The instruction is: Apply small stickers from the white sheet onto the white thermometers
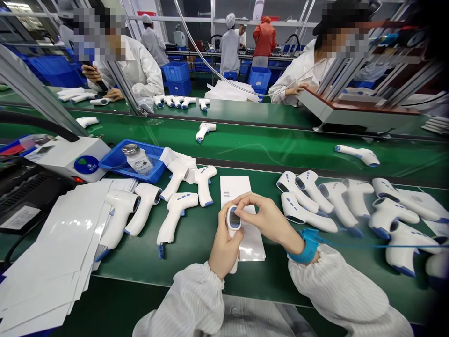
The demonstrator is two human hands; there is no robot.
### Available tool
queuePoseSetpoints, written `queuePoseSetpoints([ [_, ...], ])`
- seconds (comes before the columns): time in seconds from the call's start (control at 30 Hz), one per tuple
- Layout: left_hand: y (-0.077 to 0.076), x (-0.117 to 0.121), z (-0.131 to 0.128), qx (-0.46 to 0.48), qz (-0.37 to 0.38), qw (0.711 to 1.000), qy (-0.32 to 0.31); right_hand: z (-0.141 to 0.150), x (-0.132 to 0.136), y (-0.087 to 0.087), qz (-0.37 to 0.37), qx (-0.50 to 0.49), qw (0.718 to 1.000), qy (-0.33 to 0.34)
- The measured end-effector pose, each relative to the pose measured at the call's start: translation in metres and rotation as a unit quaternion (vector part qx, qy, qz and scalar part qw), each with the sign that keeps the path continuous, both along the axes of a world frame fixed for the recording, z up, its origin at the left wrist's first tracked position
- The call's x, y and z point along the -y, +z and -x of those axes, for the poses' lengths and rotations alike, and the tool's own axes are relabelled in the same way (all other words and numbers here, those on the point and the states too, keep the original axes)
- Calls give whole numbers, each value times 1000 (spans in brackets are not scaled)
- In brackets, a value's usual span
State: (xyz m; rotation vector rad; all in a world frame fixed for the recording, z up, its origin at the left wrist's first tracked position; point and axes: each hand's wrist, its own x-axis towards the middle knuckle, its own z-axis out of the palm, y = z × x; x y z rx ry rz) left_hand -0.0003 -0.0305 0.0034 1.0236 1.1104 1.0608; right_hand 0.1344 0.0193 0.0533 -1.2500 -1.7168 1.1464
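Note:
My left hand [224,245] is wrapped round the handle of a white infrared thermometer [229,232], held upright with its small dark display facing me. At the display's right edge, the thumb and forefinger of my right hand [268,217] are pinched together; whatever may be between them is too small to make out. A blue wrist strap [306,245] circles my right wrist, its cord running off to the right. Beneath my hands lies a stack of white sheets [234,186]. Left of it is a thermometer with an open handle end [178,210].
Several thermometers [336,201] lie at right, others [119,210] at left beside loose white sheets [52,248]. A blue tray [157,171] holds a bottle [136,159]. Beyond runs a green conveyor belt [273,135] carrying thermometers. Co-workers [140,65] sit across it.

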Motion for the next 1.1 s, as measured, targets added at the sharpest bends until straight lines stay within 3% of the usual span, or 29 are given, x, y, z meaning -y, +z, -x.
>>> queuePoseSetpoints([
  [0.23, -5, -2, 0, -9, -59, 998, 10, 1, -3, -1, -7, 8, 1000, -7],
  [0.73, 0, 0, 0, -35, -39, 998, 16, 3, -4, 2, 7, 26, 999, -19],
  [1.1, -1, 3, 4, -3, -42, 999, -1, 3, -6, 5, 9, 33, 999, -19],
])
